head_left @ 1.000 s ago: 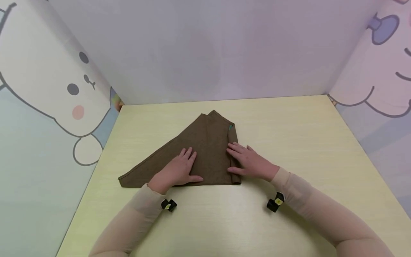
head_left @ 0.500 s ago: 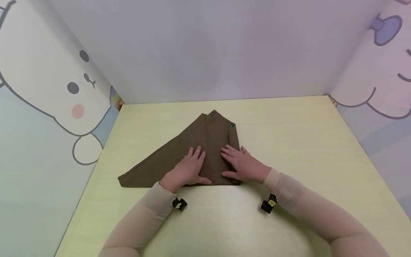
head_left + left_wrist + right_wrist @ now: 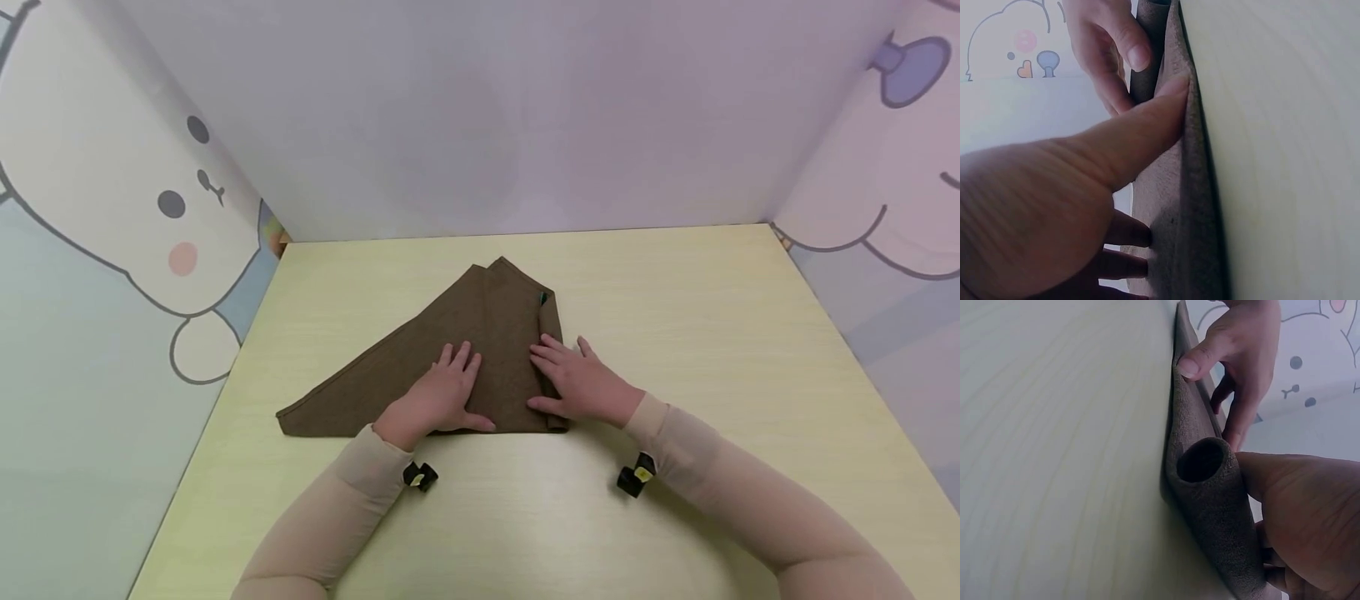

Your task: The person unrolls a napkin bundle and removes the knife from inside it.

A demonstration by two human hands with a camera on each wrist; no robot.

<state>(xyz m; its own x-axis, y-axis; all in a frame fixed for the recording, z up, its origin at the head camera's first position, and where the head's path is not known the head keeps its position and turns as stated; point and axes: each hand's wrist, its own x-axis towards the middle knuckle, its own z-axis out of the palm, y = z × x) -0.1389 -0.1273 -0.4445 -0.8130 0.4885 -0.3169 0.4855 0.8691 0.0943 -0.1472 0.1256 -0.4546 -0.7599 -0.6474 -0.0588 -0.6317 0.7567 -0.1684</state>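
A brown folded cloth (image 3: 504, 333) lies on the table, tapering to a narrow end at the left. Its right edge is turned over into a loose roll (image 3: 551, 321), whose hollow end shows in the right wrist view. A bit of green peeks out near the top of that roll. My left hand (image 3: 435, 398) rests spread on the middle of the cloth, its thumb (image 3: 1141, 128) along the near edge. On the rolled edge lies my right hand (image 3: 581, 382), fingers pointing left and fairly straight. In the right wrist view its fingertips are partly hidden behind the roll.
The pale wooden table (image 3: 697, 317) extends around the cloth on all sides. A plain light wall (image 3: 517, 117) stands at its far edge, and cartoon-printed panels (image 3: 172, 275) flank it left and right. Small black wrist cameras (image 3: 420, 477) hang at both cuffs.
My left hand has slid a little to the right over the cloth, then stayed. My right hand moved left, over the roll, then back right. The cloth's outline is nearly the same.
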